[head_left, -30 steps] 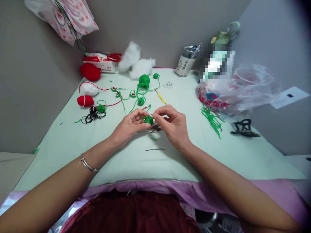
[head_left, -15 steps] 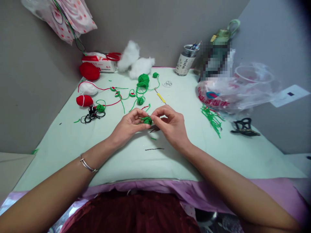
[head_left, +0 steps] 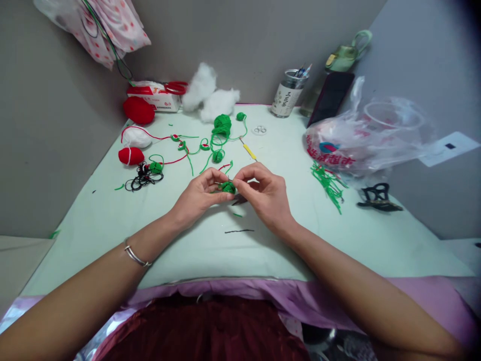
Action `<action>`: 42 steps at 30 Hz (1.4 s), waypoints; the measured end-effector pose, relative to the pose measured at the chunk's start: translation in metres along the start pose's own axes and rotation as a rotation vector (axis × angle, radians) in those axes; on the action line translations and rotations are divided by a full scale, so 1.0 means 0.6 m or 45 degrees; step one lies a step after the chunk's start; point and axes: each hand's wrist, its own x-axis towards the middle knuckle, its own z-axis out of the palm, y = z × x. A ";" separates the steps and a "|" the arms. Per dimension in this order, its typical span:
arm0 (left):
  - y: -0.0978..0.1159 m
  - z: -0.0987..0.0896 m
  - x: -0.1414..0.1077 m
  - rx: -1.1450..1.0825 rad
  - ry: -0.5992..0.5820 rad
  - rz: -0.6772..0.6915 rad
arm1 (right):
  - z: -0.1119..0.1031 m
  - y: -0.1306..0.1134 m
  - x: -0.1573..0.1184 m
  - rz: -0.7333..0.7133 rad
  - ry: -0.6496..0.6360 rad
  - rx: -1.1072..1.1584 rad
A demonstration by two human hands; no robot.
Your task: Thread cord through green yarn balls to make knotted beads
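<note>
Between the thumb and fingers of my left hand [head_left: 201, 190] sits a small green crocheted ball [head_left: 228, 187]. My right hand [head_left: 265, 193] is closed in a pinch at the ball's upper right side. Something thin and dark shows at those fingertips, too small to name. Beneath my right hand, dark pointed blades [head_left: 239, 200] lie on the table, the rest of them hidden. Closer to me are a short green yarn scrap [head_left: 237, 215] and a black strand of thread [head_left: 239, 231]. A yellow-handled crochet hook [head_left: 248, 151] rests just beyond my hands.
Green yarn [head_left: 221, 125], red yarn [head_left: 139, 110], white stuffing [head_left: 220, 103] and a tangle of black cord [head_left: 143, 178] lie at the back and left. A pen jar [head_left: 286, 95], phone [head_left: 330, 98], plastic bag [head_left: 361, 135], green yarn scraps [head_left: 327, 184] and black hair claw [head_left: 379, 197] stand or lie rightward.
Both hands stay in nearly the same place around the green ball. Only a very slight shift of the fingers shows.
</note>
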 end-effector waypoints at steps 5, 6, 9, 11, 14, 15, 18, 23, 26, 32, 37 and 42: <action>-0.003 -0.001 0.000 -0.004 0.001 0.000 | 0.000 0.003 -0.001 -0.014 -0.001 -0.017; -0.004 -0.001 0.000 -0.001 -0.001 0.004 | -0.001 0.004 0.000 -0.015 0.005 -0.030; -0.008 -0.003 0.001 0.000 -0.020 0.013 | -0.001 0.005 0.001 -0.017 0.016 -0.042; -0.009 -0.003 0.001 0.002 -0.026 0.018 | -0.001 0.006 0.001 -0.012 0.016 -0.035; -0.008 -0.003 0.001 0.008 -0.023 0.021 | -0.001 0.004 0.002 -0.003 0.010 -0.035; -0.007 -0.003 0.000 0.011 -0.020 0.020 | -0.001 0.004 0.002 -0.003 0.007 -0.033; -0.006 -0.002 0.000 0.011 -0.014 0.011 | -0.001 0.002 0.001 -0.013 -0.006 -0.018; -0.005 -0.001 0.001 0.000 -0.015 0.009 | -0.001 0.003 0.001 -0.031 0.003 -0.025; -0.006 -0.002 0.001 -0.002 -0.019 0.008 | -0.001 0.007 0.001 -0.032 0.013 -0.037; -0.007 -0.003 0.001 -0.003 -0.024 0.007 | -0.001 0.010 0.001 -0.047 0.022 -0.047; -0.008 -0.003 0.001 -0.003 -0.033 0.001 | -0.002 0.008 0.001 -0.062 0.031 -0.075; -0.007 -0.002 0.002 0.002 -0.020 0.001 | 0.000 0.008 0.001 -0.085 0.043 -0.108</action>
